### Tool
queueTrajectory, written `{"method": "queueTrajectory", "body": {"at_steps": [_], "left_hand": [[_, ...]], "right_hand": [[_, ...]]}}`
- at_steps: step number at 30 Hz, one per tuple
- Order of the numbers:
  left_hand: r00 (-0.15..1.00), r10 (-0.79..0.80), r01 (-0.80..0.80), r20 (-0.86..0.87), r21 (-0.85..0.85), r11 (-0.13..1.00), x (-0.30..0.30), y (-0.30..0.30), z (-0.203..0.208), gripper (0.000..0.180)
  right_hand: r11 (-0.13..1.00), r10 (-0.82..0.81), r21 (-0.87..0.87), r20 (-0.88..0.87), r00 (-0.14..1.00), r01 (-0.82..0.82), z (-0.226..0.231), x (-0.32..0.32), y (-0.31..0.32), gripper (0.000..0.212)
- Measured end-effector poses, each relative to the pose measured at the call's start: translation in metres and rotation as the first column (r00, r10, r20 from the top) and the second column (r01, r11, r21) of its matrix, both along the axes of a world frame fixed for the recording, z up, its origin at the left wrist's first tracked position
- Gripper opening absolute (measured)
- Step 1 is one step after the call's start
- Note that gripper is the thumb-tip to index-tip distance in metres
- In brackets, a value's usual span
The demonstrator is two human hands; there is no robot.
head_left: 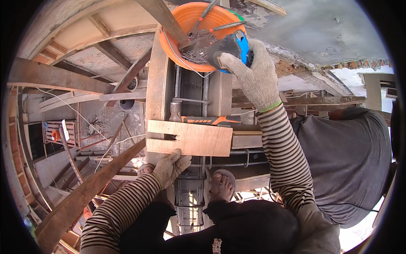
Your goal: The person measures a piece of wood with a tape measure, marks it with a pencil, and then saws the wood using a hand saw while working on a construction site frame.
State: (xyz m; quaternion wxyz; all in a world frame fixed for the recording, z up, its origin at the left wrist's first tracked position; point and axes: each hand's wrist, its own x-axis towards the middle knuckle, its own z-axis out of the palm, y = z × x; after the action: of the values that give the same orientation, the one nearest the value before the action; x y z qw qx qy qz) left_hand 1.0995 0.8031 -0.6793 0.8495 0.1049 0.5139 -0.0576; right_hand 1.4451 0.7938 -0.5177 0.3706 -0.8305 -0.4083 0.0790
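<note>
My left hand (171, 167), in a pale knit glove, grips the near edge of a small plywood piece (207, 139) that has a slot cut in from its left end. Just beyond that piece lies a hammer (203, 120) with an orange-and-black handle, partly covered by the plywood. My right hand (256, 76), gloved too, is closed around a blue-and-black tool (234, 48) at the right rim of an orange bucket (177, 23). Its exact kind I cannot make out. Nails (196, 55) and several hand tools with long handles sit in the bucket.
Below me runs a timber formwork channel (156, 93) with steel rebar (205, 91) inside. My bare foot (222, 185) stands beside it. A person in a dark shirt (342, 156) is close on my right. Wooden beams (84, 199) cross over a lower level at left.
</note>
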Motion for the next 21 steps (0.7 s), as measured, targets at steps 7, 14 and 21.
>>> {"method": "queueTrajectory", "body": {"at_steps": [7, 14, 21], "left_hand": [[0.959, -0.206, 0.222, -0.195, 0.060, 0.973, -0.001, -0.032, 0.032, 0.044], [0.880, -0.369, 0.246, -0.298, 0.952, -0.181, 0.033, -0.036, 0.113, 0.098], [0.267, -0.840, 0.686, -0.472, 0.706, -0.178, 0.051, -0.004, 0.132, 0.109]], "right_hand": [[0.928, -0.090, 0.174, -0.754, 0.650, 0.330, -0.025, -0.068, -0.105, 0.051], [0.995, 0.081, 0.005, -0.659, 0.748, -0.104, -0.068, -0.119, -0.151, 0.079], [0.933, -0.137, -0.178, -0.979, 0.148, -0.314, -0.083, -0.174, -0.157, 0.067]]}}
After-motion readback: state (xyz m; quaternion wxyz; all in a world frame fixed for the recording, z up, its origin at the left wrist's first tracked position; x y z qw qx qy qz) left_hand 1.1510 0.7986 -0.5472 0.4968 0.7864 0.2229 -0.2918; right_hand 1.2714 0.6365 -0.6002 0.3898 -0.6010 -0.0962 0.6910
